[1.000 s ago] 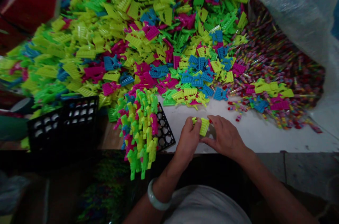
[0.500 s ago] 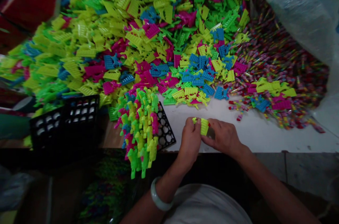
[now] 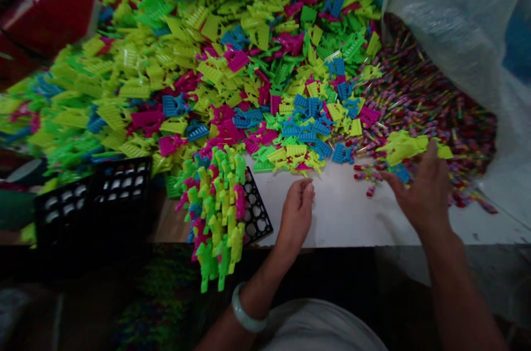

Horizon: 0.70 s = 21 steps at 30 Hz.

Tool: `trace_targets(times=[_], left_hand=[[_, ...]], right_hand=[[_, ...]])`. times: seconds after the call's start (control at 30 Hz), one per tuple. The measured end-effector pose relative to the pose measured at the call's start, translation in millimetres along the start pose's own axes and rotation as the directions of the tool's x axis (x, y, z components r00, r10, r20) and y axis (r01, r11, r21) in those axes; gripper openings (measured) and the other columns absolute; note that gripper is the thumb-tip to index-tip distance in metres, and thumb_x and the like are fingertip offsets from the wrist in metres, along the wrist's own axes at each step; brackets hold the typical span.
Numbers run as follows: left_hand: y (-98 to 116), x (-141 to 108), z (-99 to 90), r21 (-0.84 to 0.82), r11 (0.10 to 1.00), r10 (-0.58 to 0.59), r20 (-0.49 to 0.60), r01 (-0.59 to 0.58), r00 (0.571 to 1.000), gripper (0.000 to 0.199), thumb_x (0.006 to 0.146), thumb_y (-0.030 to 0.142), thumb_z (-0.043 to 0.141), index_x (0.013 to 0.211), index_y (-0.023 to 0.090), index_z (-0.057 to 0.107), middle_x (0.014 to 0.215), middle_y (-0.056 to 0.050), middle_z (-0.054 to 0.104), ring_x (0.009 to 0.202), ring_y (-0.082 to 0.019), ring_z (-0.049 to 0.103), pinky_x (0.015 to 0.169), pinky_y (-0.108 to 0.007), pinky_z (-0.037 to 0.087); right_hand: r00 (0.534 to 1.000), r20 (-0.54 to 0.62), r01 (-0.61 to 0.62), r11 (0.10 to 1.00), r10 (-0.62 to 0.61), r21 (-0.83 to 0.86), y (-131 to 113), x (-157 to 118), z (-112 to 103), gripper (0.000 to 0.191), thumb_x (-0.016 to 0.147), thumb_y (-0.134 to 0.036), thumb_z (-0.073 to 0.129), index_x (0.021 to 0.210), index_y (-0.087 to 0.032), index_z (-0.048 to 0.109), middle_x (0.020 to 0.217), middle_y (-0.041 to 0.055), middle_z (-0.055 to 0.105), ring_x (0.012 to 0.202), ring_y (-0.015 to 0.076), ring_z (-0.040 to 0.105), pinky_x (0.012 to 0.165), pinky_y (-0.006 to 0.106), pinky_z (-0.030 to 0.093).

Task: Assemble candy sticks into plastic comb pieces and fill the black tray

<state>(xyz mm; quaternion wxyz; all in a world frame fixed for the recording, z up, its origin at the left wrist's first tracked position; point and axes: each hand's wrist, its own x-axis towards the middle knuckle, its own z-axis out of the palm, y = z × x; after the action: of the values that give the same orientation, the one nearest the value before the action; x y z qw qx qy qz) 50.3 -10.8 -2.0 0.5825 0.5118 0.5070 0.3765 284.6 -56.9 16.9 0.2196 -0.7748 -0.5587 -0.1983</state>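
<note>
When looked at from above, first to notice: a wide heap of plastic pieces (image 3: 174, 63), in yellow, green, pink and blue, across the far side of the white table (image 3: 340, 207). To the right of it, a pile of small tubes (image 3: 460, 102), dark red and striped. To the left of both hands, a black tray (image 3: 261, 200) with many coloured figures (image 3: 219, 202) close together on it.

At the left front edge of the pile, yellow pieces (image 3: 402, 147), overlapping, with the long side of the group from left to right, more or less parallel to the front edge of the table. Nearer, by far, to the right hand (image 3: 425, 199) than to the left hand (image 3: 295, 218). From the right index finger, mostly toward the left, with only a small part out on the right; from the thumb, on the far side.

Right fingers wide apart, above or just at the yellow pieces; touching or not, impossible to tell. Left fingers narrow and a little curled, over bare table, well apart from the group; holding something small inside or not, also impossible to tell. Smallest, just beyond the thumb: a blue piece (image 3: 400, 172), partly under the yellow.
</note>
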Motion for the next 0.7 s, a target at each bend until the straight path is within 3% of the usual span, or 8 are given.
trace_targets(times=[0.1,0.17,0.23,0.37,0.47,0.57,0.63,0.7], left_hand=[[-9,9,-3.8,0.071,0.997,0.035,-0.028,-0.033,0.999,0.027,0.087,0.031,0.047,0.107,0.016,0.058,0.108,-0.010,0.062,0.099,-0.019,0.058,0.088,-0.033,0.045],[-14,12,-3.5,0.107,0.992,0.074,-0.028,-0.070,0.997,0.026,0.087,0.028,0.049,0.106,0.016,0.060,0.109,-0.010,0.062,0.102,-0.020,0.057,0.091,-0.035,0.044],[-16,12,-3.1,0.141,0.984,0.109,-0.021,-0.105,0.994,0.024,0.086,0.026,0.050,0.104,0.017,0.063,0.108,-0.010,0.063,0.102,-0.020,0.058,0.093,-0.035,0.044],[-12,10,-6.2,0.063,0.997,0.034,0.004,-0.035,0.999,0.024,0.085,0.027,0.052,0.103,0.017,0.064,0.098,-0.008,0.065,0.088,-0.017,0.061,0.080,-0.031,0.049],[-5,8,-6.3,-0.114,0.990,-0.077,0.045,0.081,0.996,0.034,0.085,0.039,0.053,0.106,0.014,0.061,0.090,-0.008,0.065,0.073,-0.015,0.062,0.063,-0.026,0.051],[0,7,-0.5,-0.265,0.943,-0.158,0.180,0.203,0.971,0.046,0.083,0.052,0.053,0.101,0.011,0.062,0.085,-0.009,0.066,0.069,-0.016,0.062,0.061,-0.028,0.052],[2,6,3.6,-0.294,0.925,-0.167,0.249,0.239,0.954,0.044,0.079,0.054,0.057,0.089,0.011,0.063,0.079,-0.007,0.065,0.068,-0.015,0.061,0.063,-0.028,0.052],[2,6,4.9,-0.285,0.932,-0.160,0.234,0.225,0.959,0.039,0.074,0.050,0.065,0.082,0.013,0.063,0.075,-0.004,0.064,0.067,-0.013,0.059,0.063,-0.026,0.051]], right_hand=[[1.000,-0.029,-0.004,0.999,0.003,-0.050,14,21,12,0.071,0.090,-0.053,0.048,0.142,-0.006,0.034,0.129,0.0282,0.044,0.121,0.0403,0.040,0.096,0.056,0.036],[0.992,0.055,0.106,0.993,-0.109,0.051,3,29,33,0.050,0.093,-0.040,0.047,0.135,-0.013,0.045,0.127,0.0204,0.048,0.118,0.0343,0.043,0.097,0.052,0.036],[0.972,0.124,0.183,0.975,-0.198,0.122,-15,35,56,0.044,0.090,-0.034,0.051,0.130,-0.016,0.049,0.130,0.0169,0.047,0.120,0.0327,0.041,0.097,0.050,0.036],[0.971,0.123,0.177,0.961,-0.207,0.212,-37,36,82,0.028,0.084,-0.031,0.060,0.109,-0.017,0.060,0.127,0.0148,0.051,0.120,0.0337,0.039,0.097,0.051,0.034],[0.977,0.006,0.195,0.897,-0.215,0.397,-43,20,71,0.012,0.087,-0.025,0.056,0.097,-0.021,0.061,0.109,0.0094,0.062,0.108,0.0279,0.050,0.095,0.048,0.038],[0.951,-0.072,0.288,0.770,-0.302,0.570,-56,-9,46,0.017,0.090,-0.017,0.049,0.103,-0.023,0.059,0.099,0.0074,0.065,0.098,0.0233,0.057,0.090,0.044,0.045],[0.918,-0.019,0.315,0.697,-0.397,0.644,-67,-26,34,0.022,0.091,-0.015,0.045,0.107,-0.023,0.059,0.100,0.0083,0.065,0.097,0.0222,0.058,0.088,0.042,0.048],[0.876,0.085,0.289,0.658,-0.474,0.695,-70,-34,28,0.026,0.093,-0.016,0.043,0.113,-0.023,0.057,0.109,0.0095,0.062,0.103,0.0219,0.056,0.089,0.042,0.049]])
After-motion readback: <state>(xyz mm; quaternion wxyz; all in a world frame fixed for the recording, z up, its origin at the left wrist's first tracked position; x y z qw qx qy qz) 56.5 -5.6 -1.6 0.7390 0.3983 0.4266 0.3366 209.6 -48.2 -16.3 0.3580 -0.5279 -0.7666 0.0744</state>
